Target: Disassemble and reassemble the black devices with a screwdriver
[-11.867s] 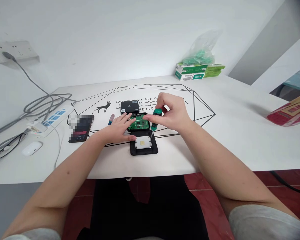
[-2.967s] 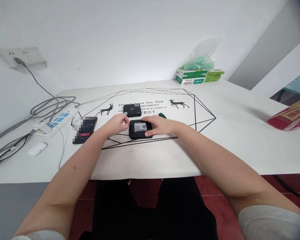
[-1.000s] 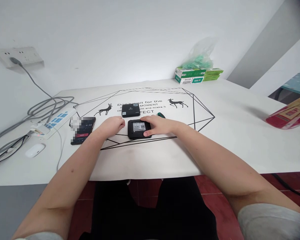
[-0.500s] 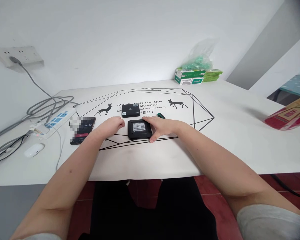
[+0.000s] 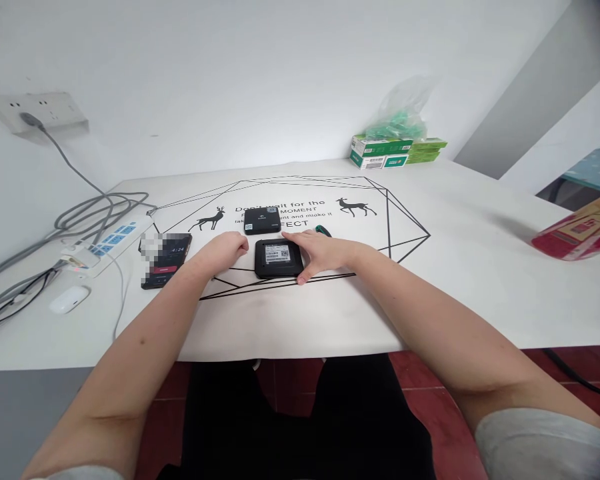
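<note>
A black box-like device [image 5: 279, 259] with a white label lies flat on the white desk mat [image 5: 290, 313]. My right hand [image 5: 321, 255] rests at its right side, thumb and fingers spread around the edge. To the left of the device, my left hand [image 5: 229, 251] is curled on the mat, apart from it; whether anything is in the fist is hidden. Just behind lies a second, smaller black device [image 5: 262, 220]. A small green and black item [image 5: 323, 231] sits behind my right hand, partly covered by it.
A phone [image 5: 173, 257], a white mouse-like case [image 5: 70, 300] and a power strip [image 5: 115, 240] with grey cables are at the left. Green and white boxes [image 5: 380, 153] under a plastic bag [image 5: 400, 113] stand at the back. A red package [image 5: 575, 230] is at the right.
The labelled device and the fingers of my right hand have shifted very slightly left. My left hand stays curled in place.
</note>
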`<act>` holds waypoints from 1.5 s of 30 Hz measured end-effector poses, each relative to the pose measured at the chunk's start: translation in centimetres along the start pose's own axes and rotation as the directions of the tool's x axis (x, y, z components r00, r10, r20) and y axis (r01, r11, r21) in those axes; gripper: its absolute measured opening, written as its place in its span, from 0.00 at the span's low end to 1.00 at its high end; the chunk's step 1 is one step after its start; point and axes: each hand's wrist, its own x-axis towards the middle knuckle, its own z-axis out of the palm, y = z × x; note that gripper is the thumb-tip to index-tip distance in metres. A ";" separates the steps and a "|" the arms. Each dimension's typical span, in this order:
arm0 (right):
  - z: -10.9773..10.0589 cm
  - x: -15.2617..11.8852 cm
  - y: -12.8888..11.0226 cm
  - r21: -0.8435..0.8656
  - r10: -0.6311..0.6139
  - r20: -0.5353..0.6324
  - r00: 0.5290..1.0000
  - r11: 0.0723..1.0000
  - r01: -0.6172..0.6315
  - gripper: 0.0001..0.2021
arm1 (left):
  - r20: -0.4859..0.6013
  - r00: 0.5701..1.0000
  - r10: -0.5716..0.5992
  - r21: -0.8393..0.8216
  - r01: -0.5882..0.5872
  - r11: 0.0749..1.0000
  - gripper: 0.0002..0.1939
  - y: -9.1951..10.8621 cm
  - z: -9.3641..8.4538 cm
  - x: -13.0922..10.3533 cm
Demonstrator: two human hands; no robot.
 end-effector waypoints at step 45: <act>0.0 0.7 -2.0 -0.001 -0.027 -0.029 0.999 1.000 0.027 0.56 | -0.187 0.979 0.078 -0.307 -0.134 0.942 0.08 7.9 2.2 1.6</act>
